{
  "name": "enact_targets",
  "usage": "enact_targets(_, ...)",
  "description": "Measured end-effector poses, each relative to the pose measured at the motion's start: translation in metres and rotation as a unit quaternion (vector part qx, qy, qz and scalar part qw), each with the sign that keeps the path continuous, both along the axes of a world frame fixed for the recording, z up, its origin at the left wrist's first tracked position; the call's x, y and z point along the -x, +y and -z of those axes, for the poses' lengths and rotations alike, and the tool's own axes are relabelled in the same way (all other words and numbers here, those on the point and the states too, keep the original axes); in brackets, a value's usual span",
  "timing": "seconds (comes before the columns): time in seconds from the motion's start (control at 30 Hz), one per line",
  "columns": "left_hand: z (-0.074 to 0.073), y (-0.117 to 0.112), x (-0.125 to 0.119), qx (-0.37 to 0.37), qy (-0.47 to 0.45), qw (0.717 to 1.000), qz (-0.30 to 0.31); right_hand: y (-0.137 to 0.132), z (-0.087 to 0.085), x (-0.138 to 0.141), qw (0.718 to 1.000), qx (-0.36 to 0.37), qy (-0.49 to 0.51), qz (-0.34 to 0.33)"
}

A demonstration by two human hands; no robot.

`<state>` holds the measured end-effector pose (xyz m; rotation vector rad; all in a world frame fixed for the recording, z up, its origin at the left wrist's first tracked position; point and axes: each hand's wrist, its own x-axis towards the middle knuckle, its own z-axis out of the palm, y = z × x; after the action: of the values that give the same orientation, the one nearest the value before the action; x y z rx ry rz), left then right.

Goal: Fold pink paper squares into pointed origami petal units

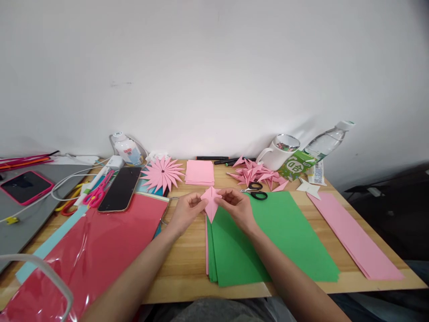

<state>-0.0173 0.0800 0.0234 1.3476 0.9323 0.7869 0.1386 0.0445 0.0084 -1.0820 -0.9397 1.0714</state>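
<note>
A small pink folded paper piece, kite-shaped with its point toward me, is held over the wooden table. My left hand pinches its left edge with closed fingers. My right hand pinches its right edge the same way. Under the hands lies a stack of green paper sheets. Behind them sit a stack of pink square papers, a finished pink paper flower and a pile of folded pink pieces.
Black scissors, a white mug, a water bottle and markers stand at the back. Pink paper strips lie right. Left are red plastic-wrapped paper, a phone, pink scissors and a laptop.
</note>
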Motion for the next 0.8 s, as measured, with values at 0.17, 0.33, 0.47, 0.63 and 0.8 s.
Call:
enact_targets(0.17,-0.001,0.000,-0.001,-0.011,-0.029,0.998,-0.056,-0.002,0.001,0.001,1.000,0.001,-0.017,-0.007)
enact_targets(0.33,0.002,0.001,0.001,-0.077,-0.016,0.994,-0.079,-0.002,0.004,0.002,0.999,0.015,-0.023,-0.027)
enact_targets(0.47,0.001,0.001,0.001,-0.055,-0.009,0.995,-0.080,-0.002,0.001,0.002,0.999,0.030,-0.003,-0.019)
enact_targets(0.63,-0.001,0.000,0.001,-0.014,-0.024,0.997,-0.078,-0.002,-0.004,-0.001,0.999,0.037,0.000,-0.018)
enact_targets(0.8,-0.004,0.001,0.002,-0.023,-0.018,0.997,-0.071,-0.002,-0.007,-0.002,0.999,0.044,0.008,-0.028)
